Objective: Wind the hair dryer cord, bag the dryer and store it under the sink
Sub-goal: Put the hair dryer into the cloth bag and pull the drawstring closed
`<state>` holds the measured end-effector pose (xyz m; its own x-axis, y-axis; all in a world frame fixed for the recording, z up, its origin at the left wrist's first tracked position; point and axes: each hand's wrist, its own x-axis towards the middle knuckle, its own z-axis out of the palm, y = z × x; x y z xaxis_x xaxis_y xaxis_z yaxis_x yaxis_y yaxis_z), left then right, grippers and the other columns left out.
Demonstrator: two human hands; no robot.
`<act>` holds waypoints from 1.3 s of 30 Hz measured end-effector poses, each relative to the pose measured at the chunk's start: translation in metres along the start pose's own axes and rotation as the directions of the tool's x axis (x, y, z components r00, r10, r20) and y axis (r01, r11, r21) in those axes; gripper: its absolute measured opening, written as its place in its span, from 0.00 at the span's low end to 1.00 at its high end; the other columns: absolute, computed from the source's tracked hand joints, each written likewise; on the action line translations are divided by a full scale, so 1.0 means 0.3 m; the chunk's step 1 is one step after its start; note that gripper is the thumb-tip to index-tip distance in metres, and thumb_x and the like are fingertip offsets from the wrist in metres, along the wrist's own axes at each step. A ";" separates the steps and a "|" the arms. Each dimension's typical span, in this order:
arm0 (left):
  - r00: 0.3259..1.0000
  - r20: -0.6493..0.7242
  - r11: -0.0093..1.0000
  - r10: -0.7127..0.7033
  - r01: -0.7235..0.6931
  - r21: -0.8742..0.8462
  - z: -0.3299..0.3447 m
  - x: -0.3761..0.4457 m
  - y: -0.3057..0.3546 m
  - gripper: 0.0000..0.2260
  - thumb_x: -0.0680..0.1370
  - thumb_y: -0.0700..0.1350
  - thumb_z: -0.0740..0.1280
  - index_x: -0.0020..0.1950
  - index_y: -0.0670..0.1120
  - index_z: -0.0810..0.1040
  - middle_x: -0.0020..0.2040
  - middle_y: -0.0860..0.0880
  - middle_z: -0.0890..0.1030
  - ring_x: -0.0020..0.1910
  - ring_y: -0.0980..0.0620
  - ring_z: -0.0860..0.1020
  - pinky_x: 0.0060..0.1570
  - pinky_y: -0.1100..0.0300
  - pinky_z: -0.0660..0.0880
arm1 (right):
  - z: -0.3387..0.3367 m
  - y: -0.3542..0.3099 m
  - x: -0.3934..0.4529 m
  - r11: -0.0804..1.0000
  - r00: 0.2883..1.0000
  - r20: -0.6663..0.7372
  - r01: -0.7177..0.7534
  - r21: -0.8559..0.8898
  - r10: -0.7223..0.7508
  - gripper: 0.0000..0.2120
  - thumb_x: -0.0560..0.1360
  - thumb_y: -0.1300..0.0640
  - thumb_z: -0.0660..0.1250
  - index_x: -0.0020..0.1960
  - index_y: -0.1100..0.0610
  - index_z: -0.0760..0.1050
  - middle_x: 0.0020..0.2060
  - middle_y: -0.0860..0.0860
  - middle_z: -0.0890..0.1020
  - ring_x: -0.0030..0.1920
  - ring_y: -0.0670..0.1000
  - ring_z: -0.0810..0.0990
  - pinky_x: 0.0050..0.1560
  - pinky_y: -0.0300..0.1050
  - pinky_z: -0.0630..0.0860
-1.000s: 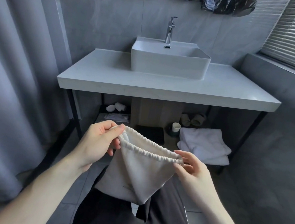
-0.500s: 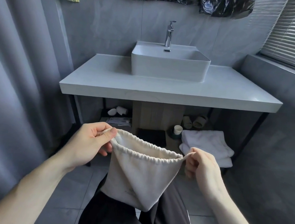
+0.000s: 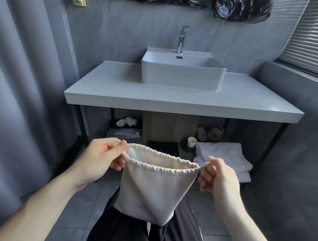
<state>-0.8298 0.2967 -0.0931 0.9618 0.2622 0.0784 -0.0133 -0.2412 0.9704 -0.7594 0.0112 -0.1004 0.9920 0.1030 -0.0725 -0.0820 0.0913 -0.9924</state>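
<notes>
cream cloth bag [image 3: 153,191] hangs between my two hands in front of the counter [image 3: 184,101], its gathered mouth pulled open and facing up, above my dark trousers [image 3: 126,234]. my left hand [image 3: 101,158] has its fingers pinched shut on the left rim, and my right hand [image 3: 220,180] has its fingers closed on the right rim. under the counter, the shelf [image 3: 110,132] holds folded white towels [image 3: 223,158], a cup [image 3: 191,141] and slippers [image 3: 209,132]; i can't tell where the dryer is.
</notes>
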 end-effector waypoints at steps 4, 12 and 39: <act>1.000 -0.022 0.999 0.019 -0.018 0.050 -0.026 0.011 0.014 0.19 0.87 0.46 0.62 0.43 0.37 0.85 0.34 0.44 0.83 0.35 0.52 0.82 0.36 0.61 0.81 | -0.009 0.000 -0.002 0.991 0.992 0.004 0.125 -0.043 -0.125 0.27 0.86 0.57 0.59 0.29 0.54 0.61 0.28 0.58 0.67 0.26 0.50 0.67 0.30 0.45 0.64; 0.983 -0.146 0.963 0.113 -0.072 0.260 -0.118 0.037 0.037 0.18 0.86 0.47 0.64 0.39 0.46 0.84 0.28 0.49 0.81 0.28 0.53 0.79 0.29 0.59 0.78 | -0.036 -0.039 -0.004 0.962 0.966 -0.050 0.258 0.088 -0.255 0.27 0.87 0.57 0.58 0.29 0.59 0.71 0.33 0.72 0.70 0.33 0.59 0.73 0.36 0.50 0.71; 0.846 -0.533 0.998 0.017 -0.046 -0.042 -0.199 0.089 -0.030 0.17 0.86 0.46 0.64 0.40 0.43 0.81 0.24 0.55 0.77 0.24 0.56 0.71 0.23 0.65 0.72 | -0.097 -0.041 0.051 0.798 0.921 -0.381 0.168 0.579 0.082 0.13 0.89 0.57 0.58 0.50 0.60 0.75 0.38 0.51 0.91 0.43 0.47 0.91 0.39 0.37 0.85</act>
<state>-0.8202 0.3618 -0.0860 0.6676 0.7159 0.2043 -0.0694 -0.2134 0.9745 -0.7403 -0.0173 -0.0922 0.9432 -0.2750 -0.1863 0.0459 0.6634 -0.7469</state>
